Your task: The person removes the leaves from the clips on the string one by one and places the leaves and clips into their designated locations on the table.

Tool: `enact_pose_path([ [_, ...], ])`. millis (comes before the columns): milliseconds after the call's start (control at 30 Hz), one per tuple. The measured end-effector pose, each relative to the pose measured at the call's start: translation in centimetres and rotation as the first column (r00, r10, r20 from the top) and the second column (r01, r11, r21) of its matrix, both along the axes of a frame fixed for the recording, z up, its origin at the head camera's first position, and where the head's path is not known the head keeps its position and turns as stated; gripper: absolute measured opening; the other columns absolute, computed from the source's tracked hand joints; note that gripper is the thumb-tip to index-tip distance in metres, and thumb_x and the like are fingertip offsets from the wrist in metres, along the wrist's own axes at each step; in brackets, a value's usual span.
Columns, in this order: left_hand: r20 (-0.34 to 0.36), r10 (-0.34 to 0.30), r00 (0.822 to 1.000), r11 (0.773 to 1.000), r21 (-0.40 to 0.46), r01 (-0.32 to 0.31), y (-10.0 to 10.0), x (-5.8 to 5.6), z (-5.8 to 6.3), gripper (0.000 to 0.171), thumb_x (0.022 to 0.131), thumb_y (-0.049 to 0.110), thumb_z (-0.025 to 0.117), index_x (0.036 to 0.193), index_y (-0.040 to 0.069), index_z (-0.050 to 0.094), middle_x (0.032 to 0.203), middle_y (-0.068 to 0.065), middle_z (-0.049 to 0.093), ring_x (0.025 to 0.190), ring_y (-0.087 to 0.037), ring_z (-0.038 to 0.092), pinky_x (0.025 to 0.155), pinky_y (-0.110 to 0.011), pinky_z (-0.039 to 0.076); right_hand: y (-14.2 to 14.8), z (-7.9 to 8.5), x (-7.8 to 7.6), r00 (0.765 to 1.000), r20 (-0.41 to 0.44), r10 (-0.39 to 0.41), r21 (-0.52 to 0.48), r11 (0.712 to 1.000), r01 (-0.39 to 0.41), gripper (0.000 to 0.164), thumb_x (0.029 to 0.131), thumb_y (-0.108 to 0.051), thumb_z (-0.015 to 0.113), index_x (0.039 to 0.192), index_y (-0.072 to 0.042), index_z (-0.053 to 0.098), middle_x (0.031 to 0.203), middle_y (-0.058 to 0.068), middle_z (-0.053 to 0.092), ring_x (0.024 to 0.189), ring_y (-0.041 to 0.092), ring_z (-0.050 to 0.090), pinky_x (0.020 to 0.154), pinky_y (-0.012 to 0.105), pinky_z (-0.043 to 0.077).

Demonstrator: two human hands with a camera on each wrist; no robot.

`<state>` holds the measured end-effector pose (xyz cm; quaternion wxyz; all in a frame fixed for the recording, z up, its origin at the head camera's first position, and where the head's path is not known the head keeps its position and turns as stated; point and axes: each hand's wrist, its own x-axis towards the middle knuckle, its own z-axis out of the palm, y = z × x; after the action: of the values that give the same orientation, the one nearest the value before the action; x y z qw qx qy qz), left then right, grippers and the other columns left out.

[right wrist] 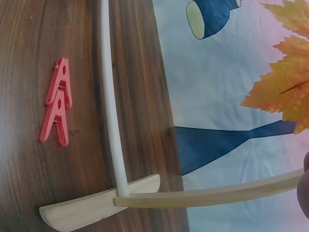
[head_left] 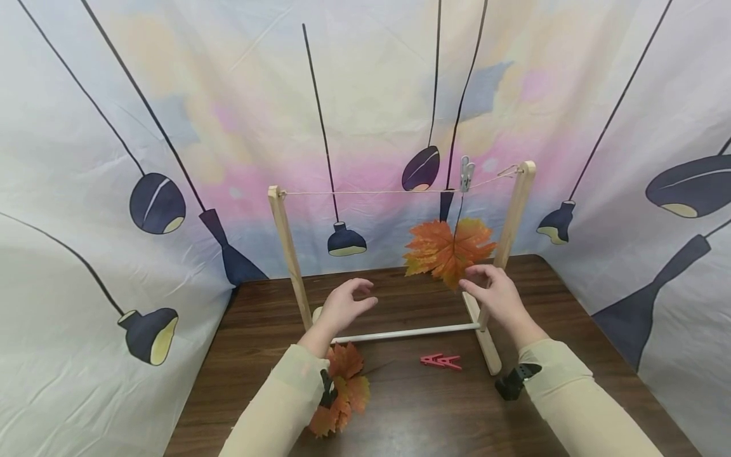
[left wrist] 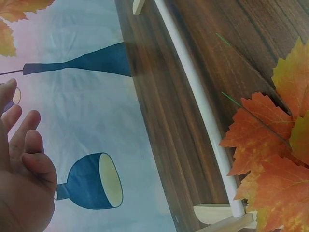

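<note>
An orange and yellow artificial maple leaf [head_left: 448, 251] hangs by its stem from a pale clothespin [head_left: 467, 174] on the string [head_left: 371, 192] of a small wooden rack. My right hand [head_left: 495, 293] is beside the leaf's lower right edge, its fingers loosely bent with nothing in them. To the left, my left hand [head_left: 347, 306] hovers above the rack's white bar [head_left: 405, 332], fingers relaxed and holding nothing. More orange leaves [head_left: 345, 397] lie on the table below my left wrist, partly hidden by the sleeve; their stems show in the left wrist view.
Two red clothespins [head_left: 441, 361] lie on the dark wooden table [head_left: 394, 406] in front of the bar. The rack's wooden posts [head_left: 290, 257] stand at both sides, the right one on a wooden foot [head_left: 485, 346]. A lamp-patterned cloth [head_left: 365, 95] hangs behind.
</note>
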<state>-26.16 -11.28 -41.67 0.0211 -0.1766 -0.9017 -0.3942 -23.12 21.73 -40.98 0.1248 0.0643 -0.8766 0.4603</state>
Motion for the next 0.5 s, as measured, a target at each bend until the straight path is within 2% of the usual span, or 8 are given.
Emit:
enact_pose_path([
  [267,0.001,0.002,1.0,1.0,-0.007,-0.002,0.1,-0.3,0.2,0.033,0.086,0.032,0.068,0.116,0.02,0.062,0.105,0.004,0.062,0.103,-0.022,0.057,0.085,-0.042,0.043,0.1,0.8,-0.1,1.0,0.005,-0.003,-0.004,1.0,0.003,0.046,0.089,-0.039,0.063,0.119,-0.004,0.059,0.112,0.013,0.053,0.101,0.026,0.043,0.082,0.043,0.038],
  [500,0.011,0.008,1.0,1.0,-0.001,-0.008,0.4,-0.5,0.6,0.035,0.086,0.033,0.068,0.117,0.021,0.061,0.105,0.004,0.062,0.103,-0.021,0.056,0.085,-0.042,0.043,0.4,1.4,0.0,0.999,-0.04,-0.005,-0.001,1.0,0.005,0.044,0.089,-0.038,0.064,0.117,-0.004,0.06,0.109,0.012,0.055,0.098,0.024,0.045,0.08,0.04,0.038],
])
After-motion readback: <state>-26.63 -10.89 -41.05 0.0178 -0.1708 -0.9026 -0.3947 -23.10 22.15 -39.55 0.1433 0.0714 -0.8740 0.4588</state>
